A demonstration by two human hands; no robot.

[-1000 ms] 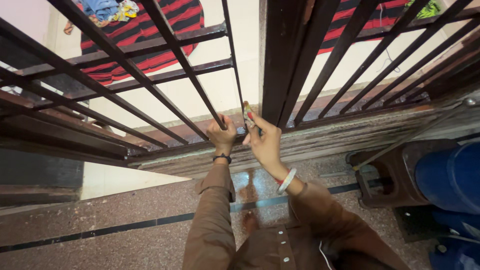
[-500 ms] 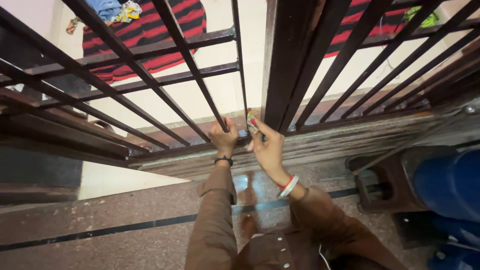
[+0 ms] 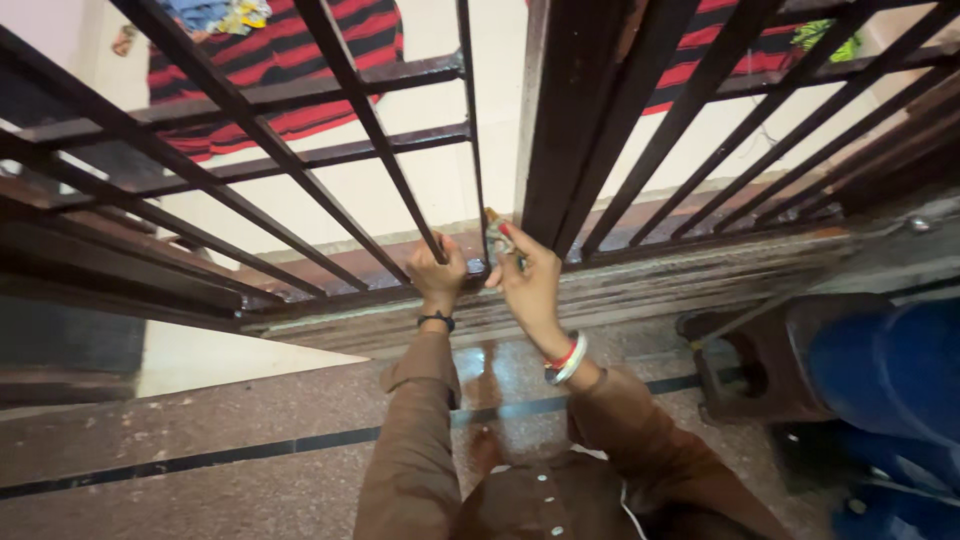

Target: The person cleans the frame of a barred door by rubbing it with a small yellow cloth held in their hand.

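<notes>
My left hand (image 3: 437, 270) is closed around the bottom of a dark metal bar (image 3: 372, 130) of a grille gate, just above the lower rail (image 3: 330, 300). My right hand (image 3: 527, 280) is right beside it, pinching a small folded patterned cloth (image 3: 498, 237) against the base of a thin bar next to the thick gate post (image 3: 575, 110). Both arms wear brown sleeves; a black band sits on the left wrist and bangles on the right.
A red and black striped cloth (image 3: 290, 60) lies on the pale floor beyond the bars. A blue drum (image 3: 890, 370) stands on a brown stool (image 3: 760, 350) at the right. Speckled stone floor with a dark stripe (image 3: 200, 455) lies below me.
The view shifted slightly. My right hand with the cloth moved a little up along the thin bar's base; my left hand kept its grip on the bar.
</notes>
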